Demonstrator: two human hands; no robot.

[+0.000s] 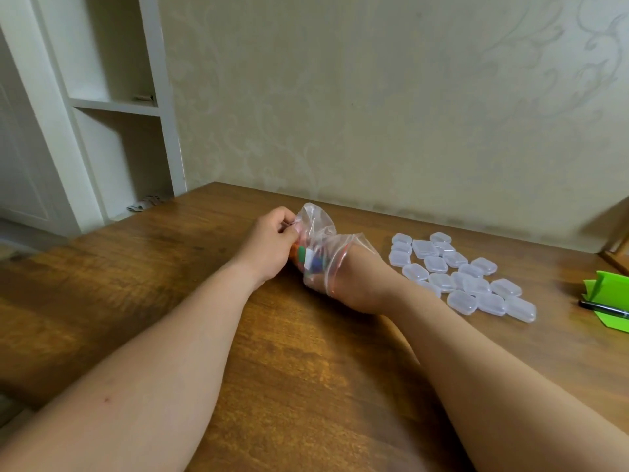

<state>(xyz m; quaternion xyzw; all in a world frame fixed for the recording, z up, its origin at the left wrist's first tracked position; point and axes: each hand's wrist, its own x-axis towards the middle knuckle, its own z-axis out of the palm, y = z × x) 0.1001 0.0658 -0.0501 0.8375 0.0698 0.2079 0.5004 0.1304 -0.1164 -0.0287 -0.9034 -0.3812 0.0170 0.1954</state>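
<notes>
A clear plastic zip bag [320,226] with small coloured pieces [308,258] inside sits on the wooden table [238,335] near its middle. My left hand [269,243] pinches the bag's left edge with curled fingers. My right hand [360,284] reaches into the bag's open mouth; its fingers are hidden inside the plastic among the coloured pieces, so their grip cannot be seen. To the right of the bag lie several small clear plastic boxes [459,277] in a loose cluster.
A green folded paper piece [609,287] and a black pen [602,306] lie at the table's right edge. A white shelf unit [112,107] stands at the back left. A patterned wall runs behind the table.
</notes>
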